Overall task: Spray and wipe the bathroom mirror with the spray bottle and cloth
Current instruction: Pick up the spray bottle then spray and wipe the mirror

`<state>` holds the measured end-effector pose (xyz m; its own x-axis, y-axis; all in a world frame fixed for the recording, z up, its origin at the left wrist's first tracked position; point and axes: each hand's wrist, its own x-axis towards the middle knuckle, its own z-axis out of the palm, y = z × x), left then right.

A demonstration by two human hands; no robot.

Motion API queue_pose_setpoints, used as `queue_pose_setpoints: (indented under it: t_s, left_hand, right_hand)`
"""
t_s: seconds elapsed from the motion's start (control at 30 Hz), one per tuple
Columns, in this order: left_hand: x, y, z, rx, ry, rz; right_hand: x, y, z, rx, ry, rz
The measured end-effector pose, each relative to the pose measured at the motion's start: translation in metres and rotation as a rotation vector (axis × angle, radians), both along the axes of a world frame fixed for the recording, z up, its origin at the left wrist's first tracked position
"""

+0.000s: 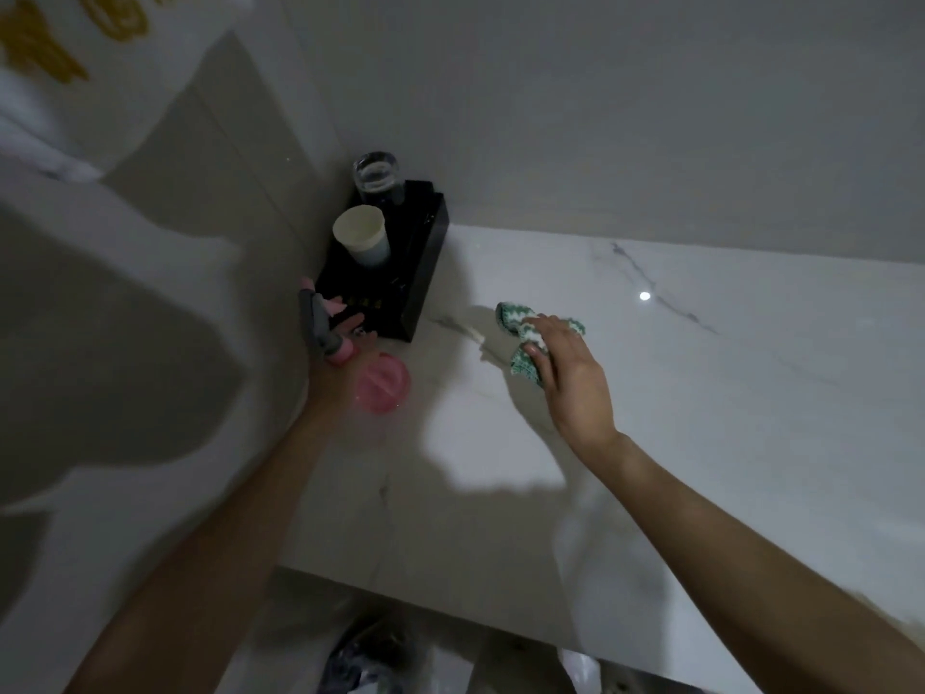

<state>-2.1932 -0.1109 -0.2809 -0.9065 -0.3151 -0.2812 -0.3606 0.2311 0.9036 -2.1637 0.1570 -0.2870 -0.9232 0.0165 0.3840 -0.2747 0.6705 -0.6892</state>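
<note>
While both bare forearms reach up from the bottom edge, the left hand is blurred at about ten o'clock from centre; whether its fingers grip the pink spray bottle cannot be told. Toward one o'clock, the right hand pinches the green-and-white cloth against the marble counter, thumb and fingers curled on it. Farther, at twelve o'clock, a black tray holds a white cup and a clear glass.

Pink spray bottle with grey trigger; green-and-white patterned cloth; white grey-veined marble tabletop; black tray.
</note>
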Motion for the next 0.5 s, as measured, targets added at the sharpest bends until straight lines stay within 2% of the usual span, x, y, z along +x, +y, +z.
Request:
queue_pose_setpoints:
  t_s: [0.1, 0.3, 0.4, 0.5]
  left_hand:
    - [-0.004, 0.029, 0.024, 0.094, 0.048, -0.099]
    - [-0.021, 0.107, 0.079, -0.002, 0.193, -0.233]
    - [-0.029, 0.15, 0.114, -0.093, 0.387, -0.252]
    - [-0.037, 0.196, 0.151, 0.013, 0.423, -0.246]
  right_hand:
    - [0.001, 0.016, 0.011, -0.031, -0.042, -0.036]
    - [-0.006, 0.068, 0.064, -0.054, 0.051, -0.035]
    - [-0.012, 0.108, 0.097, -0.078, 0.12, -0.075]
    - [-0.016, 0.152, 0.133, -0.108, 0.22, -0.134]
